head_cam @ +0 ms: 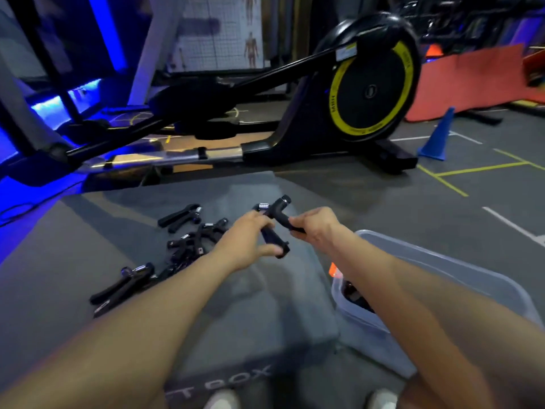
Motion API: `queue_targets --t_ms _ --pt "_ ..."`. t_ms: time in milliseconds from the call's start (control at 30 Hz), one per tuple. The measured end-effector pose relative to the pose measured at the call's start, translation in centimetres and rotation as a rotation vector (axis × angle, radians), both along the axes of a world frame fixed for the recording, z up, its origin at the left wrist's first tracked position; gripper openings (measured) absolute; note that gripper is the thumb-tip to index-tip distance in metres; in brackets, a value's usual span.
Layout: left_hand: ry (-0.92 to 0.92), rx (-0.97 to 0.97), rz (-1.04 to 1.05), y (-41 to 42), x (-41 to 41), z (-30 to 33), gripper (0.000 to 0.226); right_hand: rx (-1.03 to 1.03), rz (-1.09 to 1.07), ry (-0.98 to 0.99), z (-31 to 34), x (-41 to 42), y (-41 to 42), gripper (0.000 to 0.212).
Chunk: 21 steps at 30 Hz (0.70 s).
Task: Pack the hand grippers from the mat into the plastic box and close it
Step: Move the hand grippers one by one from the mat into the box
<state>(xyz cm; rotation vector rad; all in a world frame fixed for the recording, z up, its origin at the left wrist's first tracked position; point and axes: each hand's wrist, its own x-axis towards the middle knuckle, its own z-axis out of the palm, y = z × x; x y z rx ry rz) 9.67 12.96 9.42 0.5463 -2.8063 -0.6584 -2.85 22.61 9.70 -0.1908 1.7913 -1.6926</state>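
Above the grey mat [88, 246] I hold one black hand gripper [275, 215] with both hands. My left hand [247, 239] grips its lower handle, and my right hand [317, 227] pinches the other handle from the right. Several more black hand grippers [188, 242] lie in a loose pile on the mat to the left, one [122, 283] nearest me. The clear plastic box [436, 267] stands open on the floor at the right, under my right forearm, with dark items partly visible inside.
An elliptical trainer with a yellow-ringed flywheel [373, 81] stands just beyond the mat. A blue cone [438, 137] and an orange mat [472, 81] sit at the far right. My shoes [224, 399] show at the bottom edge.
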Motion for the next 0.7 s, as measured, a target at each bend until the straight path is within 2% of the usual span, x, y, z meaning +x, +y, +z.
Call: queue_targets --t_ms 67,133,200,333,433,533,700 --pt "0.066 0.257 0.181 0.7 -1.2 0.0 0.034 0.015 -0.051 0.023 0.1 -1.3 2.0 0.015" --pt "0.046 0.447 0.320 0.9 -2.5 -0.5 0.034 0.006 -0.057 0.042 0.2 -2.0 3.5 0.012" --pt "0.034 0.661 0.377 1.6 -3.9 -0.6 0.036 -0.005 -0.016 0.067 0.5 -1.8 4.7 0.012" --pt "0.128 1.115 0.422 3.7 -5.9 -0.1 0.040 0.123 0.148 0.268 0.7 -1.4 6.6 0.031" --pt "0.249 1.231 0.441 4.6 -7.1 -0.4 0.025 0.170 0.247 0.367 0.9 -1.4 7.7 0.039" --pt "0.365 1.228 0.559 5.1 -8.2 -1.0 0.034 0.154 0.279 0.369 1.1 -1.5 7.9 0.045" --pt "0.501 1.214 0.670 5.1 -9.2 -1.2 0.028 0.141 0.386 0.334 1.0 -1.6 7.8 0.049"
